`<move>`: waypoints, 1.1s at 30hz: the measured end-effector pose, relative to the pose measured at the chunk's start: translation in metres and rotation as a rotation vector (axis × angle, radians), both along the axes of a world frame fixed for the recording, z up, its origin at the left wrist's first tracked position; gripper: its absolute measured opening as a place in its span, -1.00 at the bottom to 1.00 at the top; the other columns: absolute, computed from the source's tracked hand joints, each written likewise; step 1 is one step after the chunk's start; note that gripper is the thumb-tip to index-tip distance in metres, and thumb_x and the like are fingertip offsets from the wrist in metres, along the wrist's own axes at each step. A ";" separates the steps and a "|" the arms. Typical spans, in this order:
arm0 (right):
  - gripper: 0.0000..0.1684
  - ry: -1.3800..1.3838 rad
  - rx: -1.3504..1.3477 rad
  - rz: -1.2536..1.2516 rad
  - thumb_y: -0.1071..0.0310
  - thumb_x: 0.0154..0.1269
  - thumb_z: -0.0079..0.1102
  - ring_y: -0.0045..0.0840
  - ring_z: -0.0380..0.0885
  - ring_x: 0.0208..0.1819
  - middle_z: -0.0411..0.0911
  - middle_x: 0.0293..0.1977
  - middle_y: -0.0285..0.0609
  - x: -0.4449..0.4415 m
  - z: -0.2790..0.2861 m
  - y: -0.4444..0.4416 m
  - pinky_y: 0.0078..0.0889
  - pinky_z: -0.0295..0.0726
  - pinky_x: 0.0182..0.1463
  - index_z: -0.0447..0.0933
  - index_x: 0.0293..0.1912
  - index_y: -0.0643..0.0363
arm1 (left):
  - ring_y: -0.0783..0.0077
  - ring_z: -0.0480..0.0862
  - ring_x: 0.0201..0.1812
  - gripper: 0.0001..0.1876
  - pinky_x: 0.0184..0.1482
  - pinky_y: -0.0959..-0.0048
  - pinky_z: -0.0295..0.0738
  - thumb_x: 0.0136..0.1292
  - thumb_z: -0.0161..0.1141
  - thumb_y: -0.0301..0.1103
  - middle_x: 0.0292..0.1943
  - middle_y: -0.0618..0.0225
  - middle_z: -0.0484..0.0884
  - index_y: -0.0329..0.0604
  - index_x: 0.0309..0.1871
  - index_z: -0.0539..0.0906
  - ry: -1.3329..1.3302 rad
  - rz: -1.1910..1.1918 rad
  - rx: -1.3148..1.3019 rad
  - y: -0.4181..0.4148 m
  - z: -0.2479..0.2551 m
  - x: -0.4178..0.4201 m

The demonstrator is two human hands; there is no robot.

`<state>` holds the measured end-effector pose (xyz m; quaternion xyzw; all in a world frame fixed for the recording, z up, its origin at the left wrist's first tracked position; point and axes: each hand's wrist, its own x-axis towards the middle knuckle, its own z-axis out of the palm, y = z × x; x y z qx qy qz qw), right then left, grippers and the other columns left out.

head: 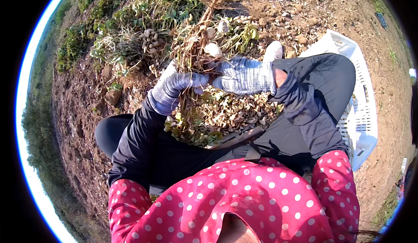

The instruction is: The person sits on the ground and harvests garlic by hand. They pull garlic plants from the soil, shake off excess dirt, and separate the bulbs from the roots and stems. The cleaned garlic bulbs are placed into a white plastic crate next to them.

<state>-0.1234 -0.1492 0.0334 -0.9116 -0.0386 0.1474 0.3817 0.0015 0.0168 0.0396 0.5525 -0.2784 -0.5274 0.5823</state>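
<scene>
In the head view, my left hand (178, 88), in a grey-and-white knitted glove, is closed around the stems of a pulled peanut plant (189, 52). The leafy end of the plant hangs below that hand, and the brown roots point up and away from me. My right hand (245, 76), gloved alike, is at the plant's root mass, close beside my left hand. Its fingertips are hidden among the roots, so what they grip cannot be told. Pale peanut pods (213, 49) show just above my right hand.
Leafy peanut plants (160, 8) with a cluster of pods (150, 40) are heaped at the upper left. A white slatted plastic crate (365, 112) stands to the right of my bent knee. Dry leaves (235, 112) cover the soil between my legs. A clod (113, 96) lies at the left.
</scene>
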 end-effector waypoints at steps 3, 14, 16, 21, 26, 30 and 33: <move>-0.71 0.095 -0.538 -0.140 0.24 0.14 0.00 -0.21 0.61 -0.26 0.61 -0.30 -0.02 0.001 0.025 0.003 -0.21 0.58 -0.19 0.62 -0.27 0.18 | 0.55 0.49 -0.48 -0.61 -0.38 0.50 0.42 0.02 0.27 -0.38 -0.45 0.40 0.55 -0.26 -0.05 0.50 -0.006 -0.055 -0.018 -0.003 -0.011 -0.003; -0.44 0.115 -0.525 -0.347 -0.11 0.16 0.00 -0.29 0.55 -0.08 0.54 -0.05 -0.03 0.009 -0.037 -0.026 -0.33 0.49 0.02 0.57 -0.13 0.19 | 0.55 0.44 -0.45 -0.57 -0.41 0.52 0.35 0.01 0.32 -0.42 -0.38 0.41 0.51 -0.25 -0.02 0.47 0.032 0.037 -0.074 0.006 -0.014 -0.003; -0.51 0.291 -0.707 -0.344 -0.02 0.22 0.00 -0.31 0.59 -0.29 0.57 -0.12 -0.14 -0.005 -0.030 -0.068 -0.27 0.55 -0.23 0.52 -0.11 0.22 | 0.53 0.45 -0.45 -0.47 -0.41 0.50 0.35 -0.03 0.35 -0.37 -0.40 0.38 0.51 -0.28 0.03 0.44 0.204 -0.043 -0.234 0.001 -0.020 0.012; -0.74 -0.326 0.808 -0.559 0.26 0.28 0.04 -0.75 0.43 -0.50 0.48 -0.39 -0.34 -0.031 0.021 -0.047 -0.78 0.34 -0.59 0.51 -0.16 0.24 | 0.52 0.51 -0.41 -0.43 -0.37 0.49 0.43 -0.02 0.38 -0.39 -0.27 0.32 0.59 -0.32 0.09 0.42 0.107 0.121 -0.131 0.013 -0.009 0.029; -0.67 -0.277 0.900 -0.538 0.19 0.35 0.06 -0.82 0.38 -0.62 0.50 -0.45 -0.38 -0.012 0.037 0.006 -0.79 0.31 -0.61 0.47 -0.03 0.22 | 0.55 0.56 -0.48 -0.45 -0.41 0.54 0.50 -0.11 0.42 -0.33 -0.44 0.36 0.59 -0.27 -0.02 0.46 -0.055 0.196 -0.071 0.003 -0.016 0.028; -0.58 -0.518 0.562 -0.614 0.14 0.33 0.08 -0.46 0.58 -0.27 0.58 -0.30 -0.13 0.011 0.007 0.025 -0.47 0.54 -0.21 0.40 0.02 0.27 | 0.55 0.56 -0.44 -0.57 -0.42 0.55 0.47 -0.03 0.35 -0.44 -0.40 0.38 0.60 -0.22 -0.04 0.50 -0.128 0.196 0.072 -0.004 -0.006 0.013; -0.47 -0.543 0.308 -0.671 0.12 0.24 0.19 -0.33 0.58 -0.20 0.57 -0.25 -0.01 0.013 -0.010 0.027 -0.38 0.54 -0.11 0.37 0.04 0.31 | 0.51 0.64 -0.22 -0.48 -0.16 0.52 0.54 -0.12 0.42 -0.55 -0.18 0.31 0.64 -0.27 0.00 0.51 -0.197 0.217 0.086 -0.008 -0.010 0.003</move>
